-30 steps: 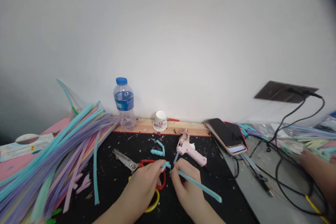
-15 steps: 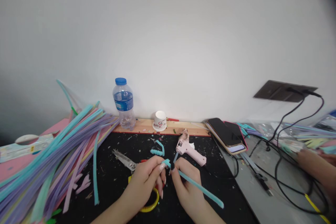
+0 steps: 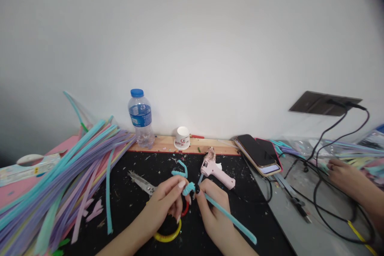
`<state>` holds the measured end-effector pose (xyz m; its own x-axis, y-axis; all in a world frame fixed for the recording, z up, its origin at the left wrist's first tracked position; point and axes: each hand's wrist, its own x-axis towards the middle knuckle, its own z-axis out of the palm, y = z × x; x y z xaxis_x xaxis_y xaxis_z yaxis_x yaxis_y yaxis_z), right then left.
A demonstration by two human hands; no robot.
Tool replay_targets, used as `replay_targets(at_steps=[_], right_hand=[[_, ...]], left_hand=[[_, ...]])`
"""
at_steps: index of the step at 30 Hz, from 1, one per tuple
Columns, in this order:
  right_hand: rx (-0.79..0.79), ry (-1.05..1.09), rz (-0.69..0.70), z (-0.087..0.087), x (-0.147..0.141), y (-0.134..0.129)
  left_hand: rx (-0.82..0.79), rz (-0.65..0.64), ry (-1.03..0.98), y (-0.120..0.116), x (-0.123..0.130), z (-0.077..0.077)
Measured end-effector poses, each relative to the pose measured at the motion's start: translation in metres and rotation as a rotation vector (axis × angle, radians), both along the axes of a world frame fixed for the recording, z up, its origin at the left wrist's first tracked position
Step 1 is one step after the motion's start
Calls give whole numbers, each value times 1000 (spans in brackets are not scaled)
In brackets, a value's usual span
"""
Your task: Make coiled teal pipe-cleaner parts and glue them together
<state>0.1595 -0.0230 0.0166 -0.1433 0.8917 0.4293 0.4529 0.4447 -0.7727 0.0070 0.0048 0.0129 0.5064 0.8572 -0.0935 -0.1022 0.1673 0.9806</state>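
Left hand (image 3: 166,204): thumb and forefinger pinched narrow on the curled near end of a long teal fuzzy pipe-cleaner stem (image 3: 229,218). Right hand (image 3: 211,208): fingers closed round the same stem just beside the curl, dark-painted nails facing the left fingertips; the two grips almost touch.

Stem axis: runs from the curl between the hands down and to the right, past the right wrist, free end low over the black work mat (image 3: 126,200). The right hand lies along the length; the left hand is nearer the coiled tip.

Under the left palm: red and yellow plastic ring handles (image 3: 169,235), partly hidden. Left of these, steel scissor blades (image 3: 141,181). Just beyond the fingers, a short coiled teal piece (image 3: 180,172) and a pink hot-glue gun (image 3: 216,172).

Further out: clear water bottle with blue cap (image 3: 140,118), small white paper cup (image 3: 182,137), stacked smartphones (image 3: 259,154), a heap of pastel stems (image 3: 60,180) at left.

Far right: another person's hand (image 3: 342,174) resting among black cables (image 3: 318,192).
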Motion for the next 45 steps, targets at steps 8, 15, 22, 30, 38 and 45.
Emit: replay_targets(at_steps=[8, 15, 22, 30, 38, 45], right_hand=[[-54, -24, 60, -3, -1, 1], [-118, -12, 101, -1, -3, 2], [-189, 30, 147, -3, -3, 7], [-198, 133, 49, -4, 1, 9], [-253, 172, 31, -9, 2, 11], [-226, 128, 39, -6, 2, 12]], left_hand=[[136, 47, 117, 1, -2, -4], [-135, 13, -88, -1, 3, -3], [-360, -70, -333, -5, 3, 4], [-52, 45, -23, 4, -2, 1], [-3, 82, 9, 3, 1, 3], [-96, 112, -26, 2, 1, 6]])
